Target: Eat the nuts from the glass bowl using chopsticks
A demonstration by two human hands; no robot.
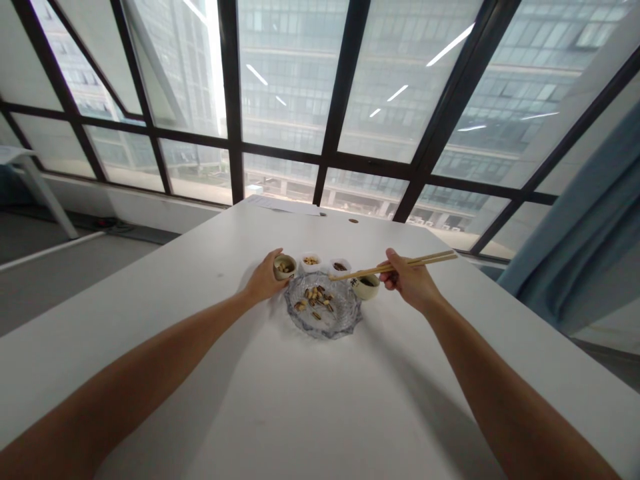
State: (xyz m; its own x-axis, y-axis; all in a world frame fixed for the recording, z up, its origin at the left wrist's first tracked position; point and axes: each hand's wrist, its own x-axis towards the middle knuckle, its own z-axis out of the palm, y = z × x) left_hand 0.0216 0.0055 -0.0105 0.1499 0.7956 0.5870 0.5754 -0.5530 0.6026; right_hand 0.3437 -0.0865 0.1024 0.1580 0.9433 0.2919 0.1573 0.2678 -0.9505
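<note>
My left hand (267, 277) is wrapped round a small cream cup (285, 275) with light-coloured pieces in it, tilted slightly toward me. In my right hand (403, 277) is a pair of chopsticks (425, 260), their tips over the back right part of a clear glass plate (345, 317). Nuts and dark-striped seeds (316, 293) lie loose on that plate. Just below the chopsticks stands a second cream cup (367, 288) with dark contents and black lettering. Behind the plate are a white dish of tan nuts (311, 261) and a white dish of dark seeds (339, 267).
The white table (280, 400) runs toward large dark-framed windows. White paper (283, 205) and a small brown round thing (353, 221) lie near its far edge. A blue curtain (575, 233) hangs at the right, and another white table (45, 180) stands at the far left.
</note>
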